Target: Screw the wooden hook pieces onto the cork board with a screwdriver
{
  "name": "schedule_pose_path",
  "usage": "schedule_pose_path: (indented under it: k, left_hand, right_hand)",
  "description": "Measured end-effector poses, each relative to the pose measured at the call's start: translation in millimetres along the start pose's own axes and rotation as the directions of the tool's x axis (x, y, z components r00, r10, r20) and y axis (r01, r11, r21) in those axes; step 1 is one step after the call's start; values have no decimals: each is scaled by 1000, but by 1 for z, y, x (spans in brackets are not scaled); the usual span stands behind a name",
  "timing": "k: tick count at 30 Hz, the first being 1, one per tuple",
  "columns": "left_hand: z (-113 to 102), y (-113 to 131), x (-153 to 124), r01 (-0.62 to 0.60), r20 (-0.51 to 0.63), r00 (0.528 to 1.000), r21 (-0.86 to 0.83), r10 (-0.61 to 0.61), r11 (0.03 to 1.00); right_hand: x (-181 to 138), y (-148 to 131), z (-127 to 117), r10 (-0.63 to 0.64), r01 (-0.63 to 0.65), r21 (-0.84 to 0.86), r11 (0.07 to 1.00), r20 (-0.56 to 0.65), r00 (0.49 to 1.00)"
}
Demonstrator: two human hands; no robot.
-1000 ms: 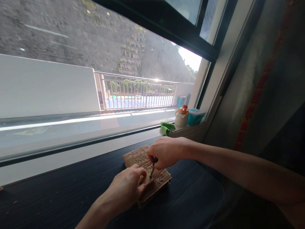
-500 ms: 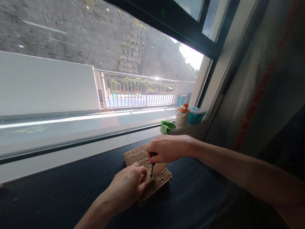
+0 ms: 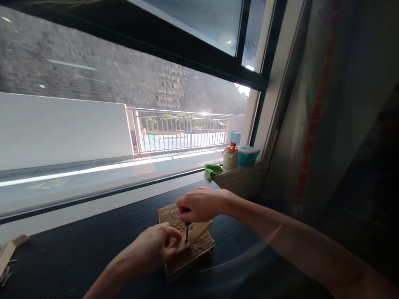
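Note:
My right hand (image 3: 197,204) is closed around the dark handle of a screwdriver (image 3: 187,232). Its thin shaft points down, and the tip meets a piece of wood lying on corrugated cardboard (image 3: 182,263). With fingers bent, my left hand (image 3: 156,245) grips the near end of that wood, beside the tip. A light wooden strip (image 3: 202,229) slants away to the right under my right hand. Crumbs or shavings are scattered over the cardboard. Whether a screw sits under the tip is too small to tell.
The cardboard rests on a dark table (image 3: 102,236) below a window. A green cloth (image 3: 213,170), a cream bottle with an orange top (image 3: 230,157) and a teal lidded box (image 3: 247,157) stand on the sill. At far left lies a wood piece (image 3: 8,253) near thin sticks or nails (image 3: 6,275).
The view has tilted and turned, so hands and cardboard appear lower and further left. The wood piece at far left now shows more fully. Both hands keep their hold.

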State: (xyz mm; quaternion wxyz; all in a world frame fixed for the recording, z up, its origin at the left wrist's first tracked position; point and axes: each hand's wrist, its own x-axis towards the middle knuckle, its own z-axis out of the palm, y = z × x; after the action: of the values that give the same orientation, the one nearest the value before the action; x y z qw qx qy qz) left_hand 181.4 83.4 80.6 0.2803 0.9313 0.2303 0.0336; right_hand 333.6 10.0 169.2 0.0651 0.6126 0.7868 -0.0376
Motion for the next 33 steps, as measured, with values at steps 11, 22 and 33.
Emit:
schedule_pose_path:
  k: [11, 22, 33]
  left_hand:
    - [48, -9, -52, -8, -364, 910, -498, -200, 867]
    - [94, -8, -48, -173, -589, 778, -536, -219, 827]
    - [97, -14, -50, -179, -652, 729, -478, -210, 860]
  right_hand:
    - [-30, -40, -1, 65, -65, -60, 996, -5, 998]
    - [-22, -43, 0, 210, -209, -43, 977, 27, 977]
    - [-25, -37, -1, 128, -125, -34, 992, 98, 987]
